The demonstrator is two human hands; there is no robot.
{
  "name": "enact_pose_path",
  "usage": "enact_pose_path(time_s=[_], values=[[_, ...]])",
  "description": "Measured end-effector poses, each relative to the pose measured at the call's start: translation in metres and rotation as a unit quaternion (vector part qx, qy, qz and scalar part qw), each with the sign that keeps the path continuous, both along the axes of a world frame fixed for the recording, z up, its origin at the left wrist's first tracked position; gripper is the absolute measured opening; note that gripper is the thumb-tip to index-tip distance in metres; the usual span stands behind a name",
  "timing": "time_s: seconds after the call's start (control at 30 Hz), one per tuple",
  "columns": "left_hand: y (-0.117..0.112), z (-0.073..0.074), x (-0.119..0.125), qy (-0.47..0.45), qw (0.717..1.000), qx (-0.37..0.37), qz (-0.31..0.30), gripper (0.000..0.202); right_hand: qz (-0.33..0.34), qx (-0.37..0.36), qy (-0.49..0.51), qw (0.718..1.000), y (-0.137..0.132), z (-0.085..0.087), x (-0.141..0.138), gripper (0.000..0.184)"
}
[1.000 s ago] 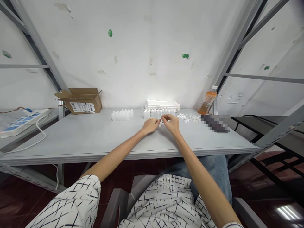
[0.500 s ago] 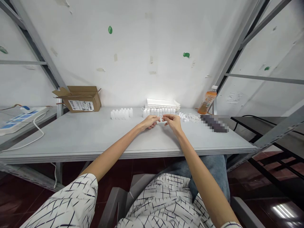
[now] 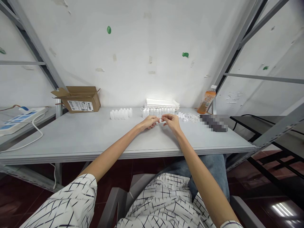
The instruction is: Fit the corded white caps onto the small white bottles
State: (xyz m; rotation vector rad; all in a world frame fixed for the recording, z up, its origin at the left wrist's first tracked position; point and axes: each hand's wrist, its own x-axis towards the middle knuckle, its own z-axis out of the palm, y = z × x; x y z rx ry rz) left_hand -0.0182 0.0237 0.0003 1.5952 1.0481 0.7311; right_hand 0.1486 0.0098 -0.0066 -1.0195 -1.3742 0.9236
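My left hand and my right hand meet above the middle of the grey table, fingers pinched. Between the fingertips runs a thin white string, looped; its finer detail is too small to make out. Just beyond the hands stands a row of small white bottles. Farther left is another group of small white bottles. To the right of my right hand lie a heap of small white pieces and a bundle of white strings.
A stack of white sheets or trays rests against the wall. An open cardboard box stands at the back left, an orange drink bottle at the back right. A blurred dark object lies on the right. A power strip sits far left.
My right hand has shifted very slightly, its fingertips drawing a little closer to my left hand's. Both hands keep their pinch on the string, and the bottles stay in place.
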Motion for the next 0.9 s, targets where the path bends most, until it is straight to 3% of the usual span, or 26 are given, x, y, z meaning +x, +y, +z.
enact_pose_path(time_s=[0.9], values=[[-0.003, 0.0024, 0.0011, 0.023, 1.0, 0.006, -0.003, 0.031, -0.011, 0.014, -0.043, 0.999, 0.003, -0.0033, -0.0014, 0.012]])
